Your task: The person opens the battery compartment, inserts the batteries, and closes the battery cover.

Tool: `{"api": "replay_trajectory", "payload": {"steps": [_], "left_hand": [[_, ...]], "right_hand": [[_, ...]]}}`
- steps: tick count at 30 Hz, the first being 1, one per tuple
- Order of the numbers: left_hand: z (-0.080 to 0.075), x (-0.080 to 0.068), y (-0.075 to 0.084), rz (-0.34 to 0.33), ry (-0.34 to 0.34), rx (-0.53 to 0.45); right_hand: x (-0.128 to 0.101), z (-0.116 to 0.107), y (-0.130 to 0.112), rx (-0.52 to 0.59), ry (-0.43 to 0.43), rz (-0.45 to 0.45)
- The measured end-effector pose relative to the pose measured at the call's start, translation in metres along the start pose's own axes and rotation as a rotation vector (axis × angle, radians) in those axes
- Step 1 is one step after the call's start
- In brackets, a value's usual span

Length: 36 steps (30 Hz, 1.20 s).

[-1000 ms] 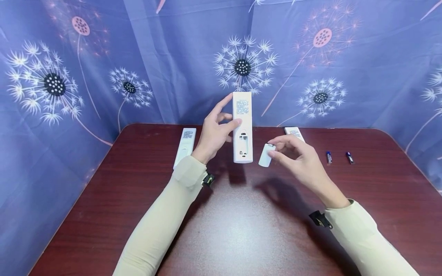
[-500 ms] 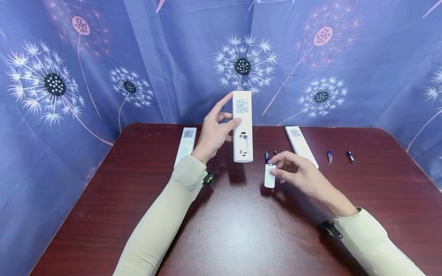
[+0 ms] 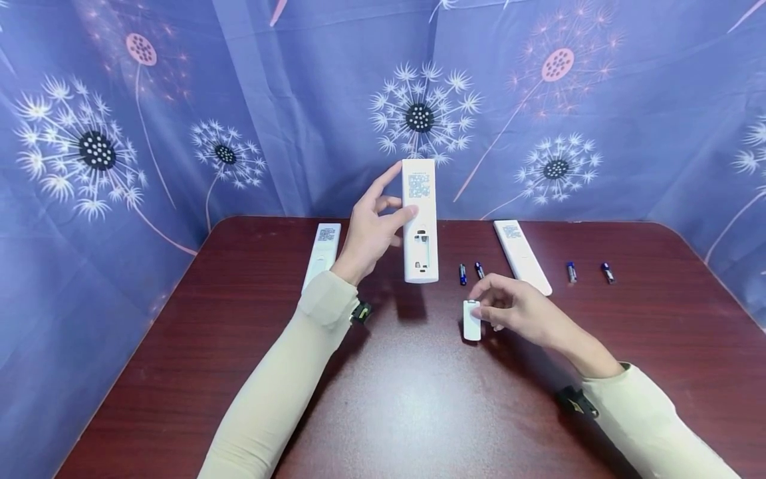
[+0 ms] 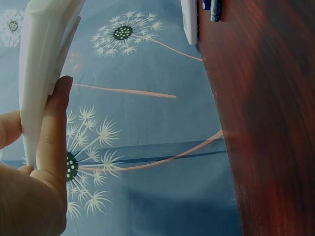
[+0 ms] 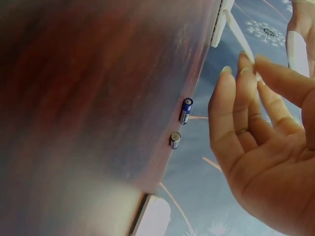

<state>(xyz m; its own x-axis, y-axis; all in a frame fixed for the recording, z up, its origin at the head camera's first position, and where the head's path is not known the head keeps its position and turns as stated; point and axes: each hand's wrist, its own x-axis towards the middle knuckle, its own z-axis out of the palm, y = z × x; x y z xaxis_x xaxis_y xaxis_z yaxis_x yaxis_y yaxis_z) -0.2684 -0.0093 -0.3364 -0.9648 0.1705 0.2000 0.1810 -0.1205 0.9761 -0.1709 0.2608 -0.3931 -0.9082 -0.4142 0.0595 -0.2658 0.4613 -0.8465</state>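
My left hand [image 3: 371, 231] grips a white remote control [image 3: 427, 216] by its side, holding it up above the table with its back toward me. Its battery compartment is uncovered and no batteries show inside. In the left wrist view the remote [image 4: 42, 59] appears edge-on between thumb and fingers. Low over the tabletop, my right hand [image 3: 526, 311] pinches a small white battery cover [image 3: 471, 326] between thumb and fingertips. Whether the cover touches the table cannot be told. Just behind that hand lie two blue-and-silver batteries, a left one [image 3: 463, 274] and a right one [image 3: 479, 269].
A second white remote [image 3: 323, 249] lies behind my left forearm, partly hidden by it. Another remote [image 3: 522, 258] lies at the back right. Farther right are two more batteries, one [image 3: 571, 271] beside the other [image 3: 607, 272]. A blue dandelion-print curtain [image 3: 335, 86] borders the dark red table [image 3: 197, 372].
My right hand has carried the battery cover down toward the table and slightly nearer to me, uncovering the two batteries and the right-hand remote behind it. The left hand and its remote stay nearly still.
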Motion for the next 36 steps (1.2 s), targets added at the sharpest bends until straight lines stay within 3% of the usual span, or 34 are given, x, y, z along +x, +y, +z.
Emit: {"api": "replay_trajectory", "payload": {"steps": [10, 17, 32, 36], "left_hand": [[-0.001, 0.001, -0.001, -0.008, 0.001, -0.007], [-0.001, 0.001, 0.000, -0.001, 0.001, -0.013], [-0.001, 0.001, 0.000, -0.003, -0.001, -0.027], [-0.001, 0.001, 0.001, 0.002, 0.001, -0.019]], "right_hand": [[0.004, 0.002, 0.002, 0.018, -0.078, 0.021], [0.008, 0.004, 0.004, -0.067, -0.143, 0.024], [0.008, 0.004, -0.005, -0.266, -0.120, 0.018], [0.008, -0.003, -0.010, -0.300, -0.068, 0.006]]}}
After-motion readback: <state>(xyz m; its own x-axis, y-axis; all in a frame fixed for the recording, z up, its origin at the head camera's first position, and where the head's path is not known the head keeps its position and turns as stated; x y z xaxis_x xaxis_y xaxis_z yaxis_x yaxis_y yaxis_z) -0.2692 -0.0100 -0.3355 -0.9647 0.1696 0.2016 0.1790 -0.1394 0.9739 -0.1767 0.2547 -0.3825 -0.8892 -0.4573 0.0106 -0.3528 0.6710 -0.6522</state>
